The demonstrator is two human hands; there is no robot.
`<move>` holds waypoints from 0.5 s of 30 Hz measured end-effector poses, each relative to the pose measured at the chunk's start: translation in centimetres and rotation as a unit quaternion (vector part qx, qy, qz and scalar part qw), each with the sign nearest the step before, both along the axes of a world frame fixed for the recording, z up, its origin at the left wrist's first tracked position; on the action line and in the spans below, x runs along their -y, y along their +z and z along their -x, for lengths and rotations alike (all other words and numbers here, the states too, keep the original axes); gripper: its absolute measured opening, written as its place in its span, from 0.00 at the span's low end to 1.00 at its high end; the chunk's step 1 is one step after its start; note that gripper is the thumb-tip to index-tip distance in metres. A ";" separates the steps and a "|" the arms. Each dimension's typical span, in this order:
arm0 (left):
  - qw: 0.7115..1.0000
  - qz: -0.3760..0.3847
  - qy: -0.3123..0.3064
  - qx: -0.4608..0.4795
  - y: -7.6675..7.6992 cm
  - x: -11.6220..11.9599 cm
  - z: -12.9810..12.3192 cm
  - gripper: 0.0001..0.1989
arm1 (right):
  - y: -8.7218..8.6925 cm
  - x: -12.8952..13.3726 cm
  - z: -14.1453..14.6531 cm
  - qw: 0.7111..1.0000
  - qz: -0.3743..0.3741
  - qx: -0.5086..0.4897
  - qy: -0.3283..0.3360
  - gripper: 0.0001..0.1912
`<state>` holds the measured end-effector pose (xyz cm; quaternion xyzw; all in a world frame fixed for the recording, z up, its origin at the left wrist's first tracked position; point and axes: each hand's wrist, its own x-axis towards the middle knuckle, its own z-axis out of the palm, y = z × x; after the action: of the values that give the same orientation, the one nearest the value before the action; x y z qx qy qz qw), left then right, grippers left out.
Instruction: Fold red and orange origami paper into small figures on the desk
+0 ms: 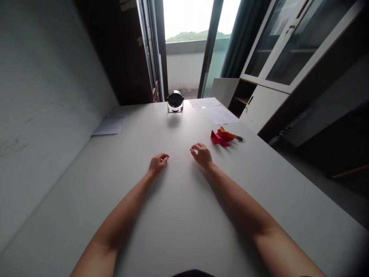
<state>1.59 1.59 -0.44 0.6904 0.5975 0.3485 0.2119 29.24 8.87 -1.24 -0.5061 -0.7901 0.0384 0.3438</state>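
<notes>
My left hand (158, 163) rests on the white table (175, 215), its fingers loosely curled, thumb and forefinger slightly apart and nothing between them. To its right, my right hand (202, 155) is over the tabletop with fingers bent and a gap showing between thumb and forefinger; it holds nothing. Nearest to the right hand are several folded paper pieces, one a red origami shape (219, 139) and one an orange origami shape (227, 133), lying in a small cluster just beyond and to the right. Neither hand touches them.
A round black device on a metal stand (175, 100) is at the table's far edge. Paper sheets (221, 114) lie far right, with more paper (111, 124) by the left wall. Beside the origami is a round cable hole (240, 139). A cabinet (266, 104) stands at right.
</notes>
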 end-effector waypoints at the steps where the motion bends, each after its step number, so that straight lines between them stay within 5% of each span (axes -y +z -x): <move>1: 0.999 -0.016 -0.013 -0.032 0.0 -0.2 0.2 0.13 | -0.2 0.4 1.0 0.998 0.006 0.020 0.057 0.14; 4: 0.988 -0.060 -0.038 -0.137 -0.2 -0.8 1.1 0.13 | -0.6 1.1 2.8 0.987 0.023 0.078 0.139 0.22; 9: 0.961 -0.067 -0.065 -0.262 -1.0 -1.3 2.3 0.38 | -1.4 1.3 3.0 0.974 0.054 0.174 0.134 0.37; 15: 0.950 -0.045 -0.070 -0.301 -1.6 -1.2 2.4 0.46 | -1.4 1.7 3.3 0.962 0.074 0.225 0.134 0.42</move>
<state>-0.77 2.83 -2.06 0.8120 0.5675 0.1352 0.0150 25.94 7.14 -2.60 -0.4151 -0.9026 0.0280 0.1105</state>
